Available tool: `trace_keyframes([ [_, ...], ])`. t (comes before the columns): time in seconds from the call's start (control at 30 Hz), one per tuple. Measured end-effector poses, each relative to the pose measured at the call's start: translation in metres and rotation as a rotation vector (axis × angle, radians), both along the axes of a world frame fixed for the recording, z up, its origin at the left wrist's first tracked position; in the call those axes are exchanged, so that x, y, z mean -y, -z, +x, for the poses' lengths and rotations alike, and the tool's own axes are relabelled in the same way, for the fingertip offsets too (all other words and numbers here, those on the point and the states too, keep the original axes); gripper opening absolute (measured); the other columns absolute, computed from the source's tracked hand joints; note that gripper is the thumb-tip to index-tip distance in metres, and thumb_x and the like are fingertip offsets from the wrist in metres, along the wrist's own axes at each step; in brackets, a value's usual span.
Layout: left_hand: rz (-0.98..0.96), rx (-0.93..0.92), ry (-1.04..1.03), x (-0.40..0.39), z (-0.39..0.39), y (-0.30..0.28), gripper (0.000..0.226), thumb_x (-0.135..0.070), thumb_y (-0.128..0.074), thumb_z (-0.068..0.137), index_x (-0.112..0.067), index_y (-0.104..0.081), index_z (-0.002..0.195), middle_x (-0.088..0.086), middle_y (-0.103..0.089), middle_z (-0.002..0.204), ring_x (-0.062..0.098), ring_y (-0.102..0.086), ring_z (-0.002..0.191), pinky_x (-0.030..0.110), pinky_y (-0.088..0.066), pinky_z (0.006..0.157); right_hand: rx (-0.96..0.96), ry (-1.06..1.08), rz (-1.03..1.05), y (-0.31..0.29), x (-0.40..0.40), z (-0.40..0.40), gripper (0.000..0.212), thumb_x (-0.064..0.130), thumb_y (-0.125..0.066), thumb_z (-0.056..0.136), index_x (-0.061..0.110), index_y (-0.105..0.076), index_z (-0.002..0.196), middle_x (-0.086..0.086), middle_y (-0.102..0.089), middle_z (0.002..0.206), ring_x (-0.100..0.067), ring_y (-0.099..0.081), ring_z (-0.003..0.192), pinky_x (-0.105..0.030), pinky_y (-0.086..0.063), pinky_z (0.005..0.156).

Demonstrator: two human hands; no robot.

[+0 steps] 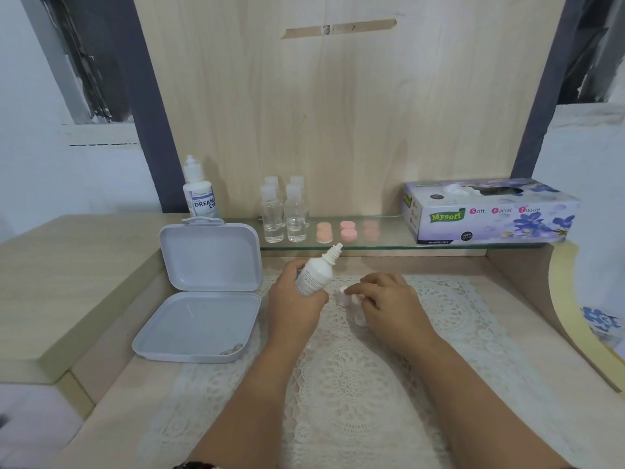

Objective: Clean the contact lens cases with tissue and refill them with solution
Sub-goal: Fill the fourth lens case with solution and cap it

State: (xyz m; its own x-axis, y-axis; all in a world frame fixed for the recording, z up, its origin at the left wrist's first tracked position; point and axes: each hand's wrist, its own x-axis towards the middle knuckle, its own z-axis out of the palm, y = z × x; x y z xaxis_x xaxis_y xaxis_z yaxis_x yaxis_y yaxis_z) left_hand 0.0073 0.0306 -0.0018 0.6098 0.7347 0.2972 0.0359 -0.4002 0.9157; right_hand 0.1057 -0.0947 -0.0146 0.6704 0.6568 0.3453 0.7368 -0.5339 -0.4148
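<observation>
Head: white bottle (314, 274) tilted, uncapped.

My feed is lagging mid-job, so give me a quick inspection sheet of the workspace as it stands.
Surface: wooden desk with a lace mat.
Job's things: solution bottle tilted, nozzle uncapped; small white case part; tissue box on the glass shelf.
Clutter: open grey box, second bottle, four clear bottles, pink cases.
Grippers: left hand holds the solution bottle; right hand pinches the case part.
Cables: nothing seen.
Surroundings: wooden back panel, white walls.
</observation>
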Motion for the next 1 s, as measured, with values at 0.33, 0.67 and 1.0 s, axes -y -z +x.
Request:
trace_keyframes([
  [0.33,-0.110,0.087,0.098,-0.004,0.001,0.000,0.045,-0.008,-0.077,0.072,-0.037,-0.055,0.099,-0.017,-0.061,0.093,0.004,-0.058,0.083,0.027,-0.048,0.075,-0.142,0.058,0.001,-0.017,0.017,0.004,0.031,0.042,-0.054,0.092,0.032,-0.062,0.120,0.010,-0.056,0.118,-0.011,-0.045,0.115,-0.034,-0.038,0.098],
  [0.67,-0.191,0.038,0.326,-0.007,-0.001,0.003,0.044,-0.016,-0.080,0.074,-0.035,-0.059,0.108,-0.004,-0.065,0.103,0.018,-0.063,0.091,0.040,-0.056,0.072,-0.272,0.078,-0.052,-0.017,0.027,0.007,0.008,0.035,-0.075,0.079,0.029,-0.069,0.082,0.010,-0.057,0.090,-0.008,-0.054,0.084,-0.027,-0.046,0.071],
  [1.0,-0.551,0.211,0.568,-0.013,-0.004,-0.004,0.037,-0.021,-0.063,0.081,-0.023,-0.063,0.118,0.001,-0.066,0.082,0.019,-0.052,0.060,0.031,-0.031,0.051,-0.347,0.061,-0.109,-0.021,0.030,0.005,0.023,0.029,-0.079,0.076,0.025,-0.070,0.097,0.012,-0.058,0.088,-0.003,-0.053,0.077,-0.020,-0.044,0.066],
])
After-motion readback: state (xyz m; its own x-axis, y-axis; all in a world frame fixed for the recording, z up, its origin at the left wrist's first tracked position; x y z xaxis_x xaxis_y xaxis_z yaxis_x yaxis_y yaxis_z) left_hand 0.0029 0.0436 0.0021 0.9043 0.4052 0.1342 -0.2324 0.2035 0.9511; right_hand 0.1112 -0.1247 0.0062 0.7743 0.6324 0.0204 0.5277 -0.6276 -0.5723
